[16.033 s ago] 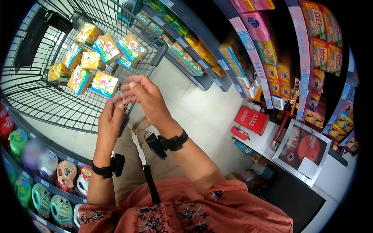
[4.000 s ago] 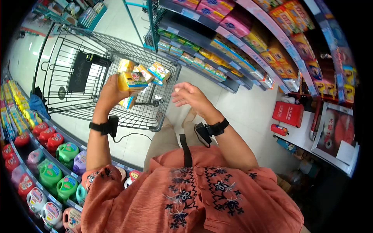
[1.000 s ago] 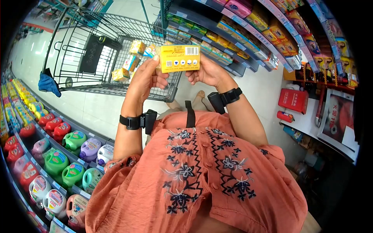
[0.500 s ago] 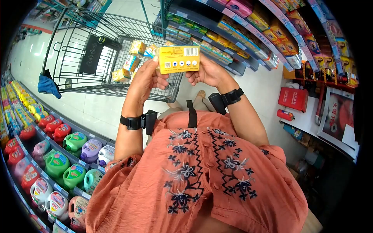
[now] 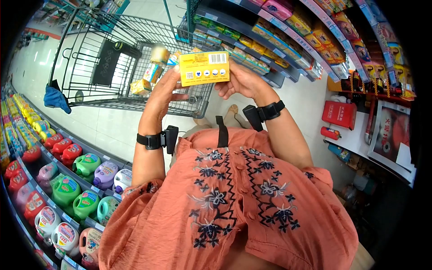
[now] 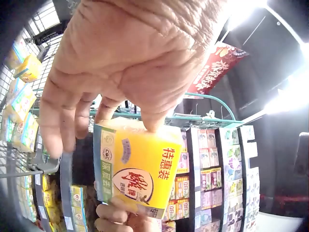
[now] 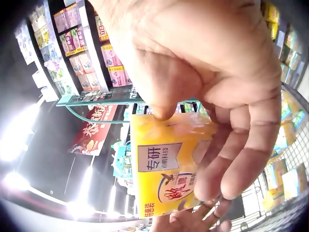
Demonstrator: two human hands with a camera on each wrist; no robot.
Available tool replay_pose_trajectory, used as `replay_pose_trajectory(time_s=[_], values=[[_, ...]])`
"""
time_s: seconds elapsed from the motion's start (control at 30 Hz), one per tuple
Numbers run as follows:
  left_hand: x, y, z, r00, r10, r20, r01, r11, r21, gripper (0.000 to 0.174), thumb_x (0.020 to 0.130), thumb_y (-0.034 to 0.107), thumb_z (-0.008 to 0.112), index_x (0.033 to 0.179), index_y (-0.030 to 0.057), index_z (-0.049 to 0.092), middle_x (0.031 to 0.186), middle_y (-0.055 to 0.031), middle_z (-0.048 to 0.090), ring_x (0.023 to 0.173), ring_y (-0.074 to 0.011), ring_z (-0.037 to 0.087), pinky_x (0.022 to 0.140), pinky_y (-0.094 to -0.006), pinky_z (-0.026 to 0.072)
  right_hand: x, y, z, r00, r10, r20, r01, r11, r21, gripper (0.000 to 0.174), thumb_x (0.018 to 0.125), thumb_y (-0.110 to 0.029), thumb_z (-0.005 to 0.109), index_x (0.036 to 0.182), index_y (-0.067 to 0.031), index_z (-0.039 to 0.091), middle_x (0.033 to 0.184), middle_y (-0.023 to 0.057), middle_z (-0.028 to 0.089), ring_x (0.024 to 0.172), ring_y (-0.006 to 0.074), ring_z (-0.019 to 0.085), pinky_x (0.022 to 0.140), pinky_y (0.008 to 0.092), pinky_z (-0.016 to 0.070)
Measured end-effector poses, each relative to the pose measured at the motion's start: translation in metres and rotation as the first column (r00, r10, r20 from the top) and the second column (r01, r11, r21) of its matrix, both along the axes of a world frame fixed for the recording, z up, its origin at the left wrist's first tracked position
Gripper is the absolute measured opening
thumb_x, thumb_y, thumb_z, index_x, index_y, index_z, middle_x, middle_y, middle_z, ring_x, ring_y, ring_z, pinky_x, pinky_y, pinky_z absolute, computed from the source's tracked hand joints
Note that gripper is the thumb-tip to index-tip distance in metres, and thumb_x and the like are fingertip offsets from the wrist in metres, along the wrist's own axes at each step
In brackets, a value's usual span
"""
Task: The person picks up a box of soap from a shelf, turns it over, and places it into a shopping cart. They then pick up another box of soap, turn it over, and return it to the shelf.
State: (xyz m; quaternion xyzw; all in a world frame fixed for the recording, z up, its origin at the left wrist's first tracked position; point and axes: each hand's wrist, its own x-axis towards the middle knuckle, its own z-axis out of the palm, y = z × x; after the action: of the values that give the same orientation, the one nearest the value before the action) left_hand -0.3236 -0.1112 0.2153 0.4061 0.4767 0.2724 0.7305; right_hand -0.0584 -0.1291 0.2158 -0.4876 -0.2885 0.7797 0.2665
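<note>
A yellow pack point(image 5: 204, 68) with a barcode and round icons on its upper face is held up between both hands, above the near side of the wire cart point(image 5: 135, 105). My left hand point(image 5: 163, 92) grips its left end, thumb on the edge, as the left wrist view shows with the pack's printed face point(image 6: 137, 169). The right hand point(image 5: 245, 81) pinches the right end; in the right wrist view its thumb presses the pack's edge point(image 7: 169, 159), with the fingers curled at the far side. Several similar yellow packs point(image 5: 141, 87) lie in the cart.
Shelves of packaged goods point(image 5: 270, 33) stand ahead and to the right. Bottles of detergent point(image 5: 66, 190) line a shelf at the left. A red box point(image 5: 339, 115) and a small extinguisher point(image 5: 330, 133) are at the right, and a blue cloth point(image 5: 57, 98) hangs on the cart.
Since four seconds ago the right hand has come onto the pack, and the pack has turned and moved right over the cart's near side. In the last half second it has shifted slightly left.
</note>
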Motion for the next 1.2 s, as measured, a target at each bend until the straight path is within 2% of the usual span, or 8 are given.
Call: replay_pose_trajectory(time_s=[0.07,0.17,0.27,0.43,0.63,0.83,0.93,1.2], values=[[-0.003,0.004,-0.014,0.997,-0.018,0.076,0.012,0.997,0.080,0.066,0.102,0.057,0.046,0.151,0.0125,0.042,0.136,-0.0100,0.060,0.117,-0.0238,0.062,0.081,-0.0351,0.0591,-0.003,0.000,0.000,1.000,-0.009,0.020,0.008,1.000,0.023,0.073,0.101,-0.070,0.028,0.132,-0.0095,0.055,0.093,0.0105,0.068,0.071,0.0204,0.071,0.062,0.0375,0.0615],[0.003,0.001,-0.002,0.992,0.087,0.095,-0.099,0.987,0.128,0.066,0.103,0.055,0.047,0.155,0.0154,0.036,0.140,-0.0088,0.056,0.123,-0.0250,0.059,0.084,-0.0368,0.0590,-0.012,0.001,0.000,0.997,-0.047,0.054,0.045,0.998,0.038,0.075,0.100,-0.071,0.028,0.135,-0.0097,0.054,0.099,0.0116,0.067,0.074,0.0197,0.071,0.062,0.0369,0.0619],[0.001,0.001,-0.003,0.979,0.056,0.196,-0.071,0.995,0.069,0.064,0.104,0.051,0.047,0.156,0.0163,0.033,0.143,-0.0091,0.054,0.122,-0.0254,0.061,0.083,-0.0380,0.0596,-0.017,0.000,0.005,0.995,-0.071,0.071,0.066,0.995,0.069,0.079,0.098,-0.073,0.029,0.137,-0.0089,0.052,0.102,0.0124,0.066,0.075,0.0186,0.070,0.062,0.0354,0.0622],[-0.004,0.003,-0.006,0.971,0.039,0.235,-0.035,0.999,-0.023,0.057,0.106,0.047,0.043,0.152,0.0139,0.037,0.138,-0.0110,0.057,0.117,-0.0257,0.064,0.079,-0.0383,0.0613,-0.015,0.003,0.006,0.998,-0.006,0.063,0.002,0.998,0.067,0.086,0.096,-0.076,0.031,0.137,-0.0029,0.050,0.102,0.0156,0.066,0.071,0.0187,0.070,0.059,0.0336,0.0623],[-0.008,0.005,-0.011,0.961,0.049,0.271,-0.033,0.997,-0.066,0.054,0.107,0.048,0.040,0.148,0.0126,0.040,0.133,-0.0115,0.061,0.109,-0.0243,0.068,0.071,-0.0356,0.0629,-0.015,0.002,-0.002,0.999,0.034,-0.008,-0.034,0.999,-0.006,0.083,0.097,-0.073,0.032,0.135,0.0003,0.046,0.095,0.0184,0.067,0.064,0.0219,0.071,0.057,0.0336,0.0624],[-0.010,0.004,-0.013,0.953,0.087,0.292,-0.068,0.995,-0.074,0.056,0.108,0.050,0.037,0.143,0.0072,0.047,0.125,-0.0115,0.066,0.103,-0.0219,0.070,0.069,-0.0353,0.0626,-0.018,0.000,-0.002,0.997,0.034,-0.063,-0.037,0.998,-0.054,0.073,0.102,-0.066,0.029,0.127,-0.0015,0.051,0.084,0.0149,0.068,0.062,0.0226,0.071,0.054,0.0340,0.0615],[-0.011,0.004,-0.013,0.956,0.095,0.279,-0.074,0.994,-0.083,0.058,0.108,0.051,0.035,0.139,0.0047,0.050,0.122,-0.0120,0.068,0.101,-0.0211,0.071,0.069,-0.0356,0.0622,-0.020,0.000,-0.004,0.996,0.076,-0.039,-0.076,0.997,-0.018,0.082,0.098,-0.075,0.026,0.122,-0.0026,0.057,0.080,0.0102,0.066,0.061,0.0184,0.069,0.055,0.0335,0.0590],[-0.010,0.003,-0.012,0.959,0.109,0.262,-0.089,0.992,-0.089,0.058,0.108,0.051,0.033,0.135,0.0040,0.053,0.116,-0.0123,0.070,0.094,-0.0206,0.072,0.067,-0.0345,0.0617,-0.021,-0.001,-0.001,0.995,0.058,-0.083,-0.067,0.991,-0.113,0.070,0.103,-0.065,0.029,0.110,-0.0016,0.057,0.078,0.0124,0.067,0.060,0.0234,0.070,0.054,0.0365,0.0594]])
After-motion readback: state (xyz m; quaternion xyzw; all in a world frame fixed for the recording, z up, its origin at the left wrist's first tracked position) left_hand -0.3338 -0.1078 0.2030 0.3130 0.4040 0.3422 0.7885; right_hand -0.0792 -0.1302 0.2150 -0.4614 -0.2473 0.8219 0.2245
